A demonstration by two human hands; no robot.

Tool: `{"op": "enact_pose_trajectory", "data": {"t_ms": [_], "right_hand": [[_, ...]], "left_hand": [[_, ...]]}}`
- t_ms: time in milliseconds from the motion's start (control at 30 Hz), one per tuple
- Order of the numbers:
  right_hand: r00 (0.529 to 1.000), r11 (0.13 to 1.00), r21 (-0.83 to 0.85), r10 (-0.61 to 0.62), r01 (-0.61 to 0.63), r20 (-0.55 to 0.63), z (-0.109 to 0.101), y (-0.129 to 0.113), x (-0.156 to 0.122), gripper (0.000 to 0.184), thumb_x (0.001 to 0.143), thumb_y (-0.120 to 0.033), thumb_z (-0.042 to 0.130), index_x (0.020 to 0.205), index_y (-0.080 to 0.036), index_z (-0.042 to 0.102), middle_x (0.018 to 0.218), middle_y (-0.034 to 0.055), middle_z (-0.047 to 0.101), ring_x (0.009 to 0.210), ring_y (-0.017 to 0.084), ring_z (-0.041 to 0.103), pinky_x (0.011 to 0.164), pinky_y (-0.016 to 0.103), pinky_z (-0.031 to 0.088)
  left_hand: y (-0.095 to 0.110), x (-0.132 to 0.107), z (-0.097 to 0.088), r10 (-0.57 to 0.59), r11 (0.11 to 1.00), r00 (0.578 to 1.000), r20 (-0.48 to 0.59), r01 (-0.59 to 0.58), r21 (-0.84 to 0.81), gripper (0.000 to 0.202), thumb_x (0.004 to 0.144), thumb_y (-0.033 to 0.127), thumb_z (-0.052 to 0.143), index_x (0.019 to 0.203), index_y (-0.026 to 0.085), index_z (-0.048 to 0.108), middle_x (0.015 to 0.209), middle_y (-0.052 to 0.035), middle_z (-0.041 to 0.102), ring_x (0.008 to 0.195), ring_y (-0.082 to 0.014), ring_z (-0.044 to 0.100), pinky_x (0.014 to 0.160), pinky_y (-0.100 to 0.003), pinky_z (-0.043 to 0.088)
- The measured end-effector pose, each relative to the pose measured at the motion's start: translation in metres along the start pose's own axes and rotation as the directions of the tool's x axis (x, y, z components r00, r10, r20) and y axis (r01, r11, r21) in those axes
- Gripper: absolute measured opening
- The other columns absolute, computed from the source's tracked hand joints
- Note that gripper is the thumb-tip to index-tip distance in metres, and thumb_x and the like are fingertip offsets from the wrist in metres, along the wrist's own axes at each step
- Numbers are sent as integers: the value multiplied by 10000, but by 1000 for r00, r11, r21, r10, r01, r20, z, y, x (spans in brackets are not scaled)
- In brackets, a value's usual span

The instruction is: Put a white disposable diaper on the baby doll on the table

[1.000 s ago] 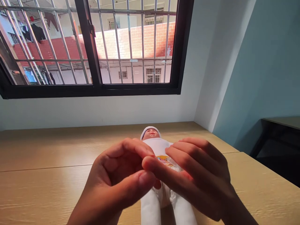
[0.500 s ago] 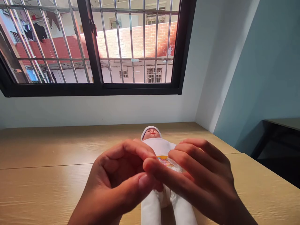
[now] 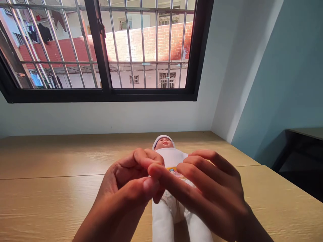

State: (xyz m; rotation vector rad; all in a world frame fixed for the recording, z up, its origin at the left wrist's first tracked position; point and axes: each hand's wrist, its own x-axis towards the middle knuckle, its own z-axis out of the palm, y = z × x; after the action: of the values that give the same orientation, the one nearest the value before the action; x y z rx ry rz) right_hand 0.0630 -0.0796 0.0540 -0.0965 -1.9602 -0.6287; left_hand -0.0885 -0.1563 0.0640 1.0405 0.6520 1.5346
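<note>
The left hand (image 3: 123,181) and right hand (image 3: 209,191) are together at the waist of a baby doll (image 3: 171,158); whether they grip it, I cannot tell. The doll lies face up on the counter (image 3: 50,158), head (image 3: 163,143) toward twelve o'clock, white diaper (image 3: 174,205) just below the hands.

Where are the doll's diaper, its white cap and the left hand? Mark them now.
doll's diaper (image 3: 174,208), head view, front panel below the hands
doll's white cap (image 3: 163,137), head view, band above the forehead
left hand (image 3: 123,178), head view, middle of the hand
</note>
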Motion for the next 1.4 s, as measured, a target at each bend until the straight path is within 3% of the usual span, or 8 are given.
{"op": "enact_pose_trajectory", "data": {"t_ms": [200,433,867,1067,1133,1233,1300,1400], "right_hand": [[994,991,118,71,-61,-79,11,-2,1,409,815,-55,668,1199,-183,609,565,-58,586,546,101,559,648,308,463],[979,955,278,144,-99,-146,20,-6,3,324,842,-49,631,1146,-161,613,565,-62,601,481,79,503,564,280,404],[981,887,440,187,-142,-60,17,-10,9,294,900,-11,448,1114,-124,615,562,-58,571,496,72,510,611,286,445],[986,946,306,144,-110,-88,16,-5,6,284,879,-31,535,1123,-144,627,526,-68,540,465,76,482,605,291,436],[988,978,200,93,-67,-123,14,-1,3,333,840,-33,610,1155,-141,617,517,-69,528,473,83,478,597,294,431],[996,1000,12,18,-17,-86,11,3,1,427,817,-58,664,1224,-162,590,536,-66,554,502,100,509,623,307,463],[996,995,-96,-6,-3,-90,12,3,1,389,838,-73,646,1205,-197,610,630,-40,632,600,123,587,677,309,498],[984,985,-172,-49,19,-172,16,-1,2,264,875,-102,594,1118,-186,658,969,8,704,945,156,632,863,298,513]], "left_hand": [[0,-1,-2,34,999,999,-9,-34,5,142,730,248,713,674,203,591,729,9,502,689,-137,502,674,-260,471],[3,-2,4,79,996,994,-72,-76,39,217,668,232,781,610,182,577,679,5,533,613,-122,501,593,-238,456],[3,-1,7,104,994,991,-89,-101,40,260,661,243,798,583,184,557,641,20,551,564,-109,497,566,-236,453],[2,0,6,109,993,991,-74,-105,57,188,683,219,775,616,188,603,666,15,562,581,-113,514,582,-234,463],[2,0,6,106,992,991,-80,-101,70,135,701,210,758,653,195,632,681,12,573,601,-119,524,601,-236,469],[1,0,5,100,993,993,-59,-96,61,63,734,217,727,724,213,665,682,18,577,624,-117,523,626,-225,472],[2,1,4,94,993,994,-46,-91,73,35,760,232,698,750,215,670,701,10,584,662,-129,529,647,-228,474],[4,2,2,79,990,996,-29,-75,118,81,803,271,636,820,208,683,791,-26,612,731,-167,546,682,-266,484]]}}
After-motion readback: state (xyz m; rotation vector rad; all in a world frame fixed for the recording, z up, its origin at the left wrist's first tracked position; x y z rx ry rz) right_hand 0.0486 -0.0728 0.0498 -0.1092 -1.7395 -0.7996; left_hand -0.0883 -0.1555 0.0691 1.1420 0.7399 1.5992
